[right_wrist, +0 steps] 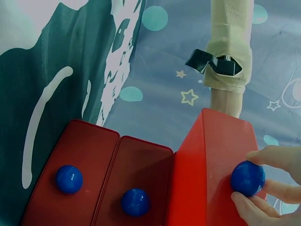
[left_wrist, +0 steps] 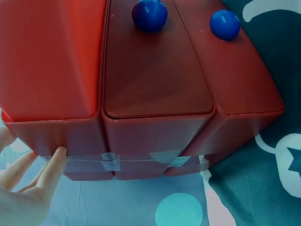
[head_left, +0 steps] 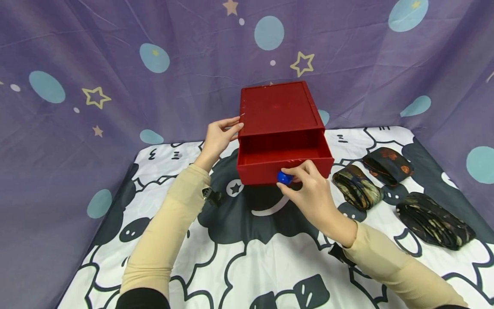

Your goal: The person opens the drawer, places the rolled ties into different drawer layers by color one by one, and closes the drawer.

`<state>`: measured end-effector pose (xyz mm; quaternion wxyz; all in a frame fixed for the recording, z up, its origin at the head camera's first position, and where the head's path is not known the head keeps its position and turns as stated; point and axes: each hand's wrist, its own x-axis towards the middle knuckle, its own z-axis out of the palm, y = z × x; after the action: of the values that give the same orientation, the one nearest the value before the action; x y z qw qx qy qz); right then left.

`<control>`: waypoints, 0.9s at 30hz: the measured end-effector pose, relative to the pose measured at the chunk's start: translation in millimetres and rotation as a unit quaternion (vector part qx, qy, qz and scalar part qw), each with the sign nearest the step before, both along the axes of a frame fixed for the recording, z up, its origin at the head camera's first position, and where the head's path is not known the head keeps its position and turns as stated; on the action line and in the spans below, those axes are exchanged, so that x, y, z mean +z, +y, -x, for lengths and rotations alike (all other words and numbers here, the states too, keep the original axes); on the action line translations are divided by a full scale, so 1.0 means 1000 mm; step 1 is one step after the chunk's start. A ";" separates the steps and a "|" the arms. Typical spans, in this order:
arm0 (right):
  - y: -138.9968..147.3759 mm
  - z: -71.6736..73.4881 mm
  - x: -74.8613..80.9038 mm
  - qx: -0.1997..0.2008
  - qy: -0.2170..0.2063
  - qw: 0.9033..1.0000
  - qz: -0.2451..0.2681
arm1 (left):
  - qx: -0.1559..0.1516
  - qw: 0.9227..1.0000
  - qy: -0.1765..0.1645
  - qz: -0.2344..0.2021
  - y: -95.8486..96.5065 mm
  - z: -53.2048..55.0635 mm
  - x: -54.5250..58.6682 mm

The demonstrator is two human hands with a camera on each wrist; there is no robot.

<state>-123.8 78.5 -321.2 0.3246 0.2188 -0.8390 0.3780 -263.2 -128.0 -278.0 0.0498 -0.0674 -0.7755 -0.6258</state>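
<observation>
A red drawer cabinet [head_left: 278, 105] stands at the back of the cloth, its top drawer [head_left: 262, 172] pulled partway out with the bare red inside showing. With thumb and fingers my right hand [head_left: 314, 199] pinches the round blue knob [head_left: 284, 177] on that drawer's front. My left hand [head_left: 218, 139] touches the cabinet's left side near its upper front corner, fingers fairly straight. Under the open drawer, in the left wrist view, are two closed drawers, a middle drawer [left_wrist: 155, 70] and a bottom drawer [left_wrist: 240, 70], each with a blue knob.
Right of the cabinet lie three folded dark patterned cloths: one with orange marks [head_left: 387, 165], a camouflage one [head_left: 356, 186] and a larger one [head_left: 434, 221]. A purple curtain [head_left: 200, 77] hangs close behind. A black-and-white cartoon cloth [head_left: 262, 274] covers the table.
</observation>
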 end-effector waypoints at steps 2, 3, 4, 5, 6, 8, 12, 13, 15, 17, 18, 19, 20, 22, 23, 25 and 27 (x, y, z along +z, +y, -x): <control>0.000 -0.002 0.000 0.000 0.002 1.000 -0.002 | 0.000 1.000 0.000 -0.002 0.000 0.000 0.000; 0.001 -0.003 -0.001 -0.001 0.003 1.000 -0.003 | 0.001 1.000 -0.001 -0.002 0.000 0.000 0.000; 0.001 -0.003 -0.001 -0.001 0.006 1.000 -0.004 | 0.000 1.000 0.000 -0.002 0.000 0.000 0.000; 0.001 -0.004 0.000 -0.002 0.008 1.000 -0.005 | 0.000 1.000 0.000 -0.003 0.000 0.000 0.000; 0.001 -0.005 -0.001 -0.002 0.011 1.000 -0.006 | -0.001 1.000 0.000 -0.004 0.000 0.000 0.000; 0.001 -0.007 -0.001 -0.004 0.016 1.000 -0.008 | -0.002 1.000 0.001 -0.005 0.000 0.000 0.000; 0.001 -0.011 -0.001 -0.003 0.022 1.000 -0.012 | -0.003 1.000 0.001 -0.009 0.000 0.001 0.000; 0.002 -0.012 -0.001 -0.002 0.021 1.000 -0.014 | -0.004 1.000 0.001 -0.008 0.000 0.000 0.001; 0.002 -0.014 -0.001 -0.002 0.018 1.000 -0.018 | -0.003 1.000 0.000 -0.009 0.000 0.000 0.001; 0.002 -0.016 -0.001 -0.002 0.011 1.000 -0.023 | -0.003 1.000 0.000 -0.008 0.000 0.000 0.001; 0.003 -0.016 -0.001 -0.002 0.008 1.000 -0.023 | -0.002 1.000 0.000 -0.009 0.000 0.000 0.001; 0.003 -0.017 -0.001 -0.002 0.004 1.000 -0.024 | -0.003 1.000 0.000 -0.009 0.000 0.000 0.001; 0.003 -0.018 -0.001 -0.003 0.001 1.000 -0.025 | -0.002 1.000 0.000 -0.009 0.000 0.000 0.001; 0.003 -0.019 -0.001 -0.002 -0.004 1.000 -0.025 | -0.002 1.000 -0.001 -0.008 0.000 0.000 0.000; 0.003 -0.019 -0.002 -0.002 -0.005 1.000 -0.024 | -0.002 1.000 -0.001 -0.008 0.000 0.000 0.000; 0.003 -0.020 -0.002 -0.002 -0.003 1.000 -0.023 | -0.001 1.000 -0.002 -0.006 0.000 0.000 0.000; 0.003 -0.021 -0.003 -0.003 0.000 1.000 -0.022 | -0.001 1.000 -0.002 -0.004 -0.001 0.000 0.000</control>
<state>-102.6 81.6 -324.3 0.3205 0.2231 -0.8480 0.3584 -262.8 -128.5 -277.5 0.0483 -0.0666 -0.7727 -0.6294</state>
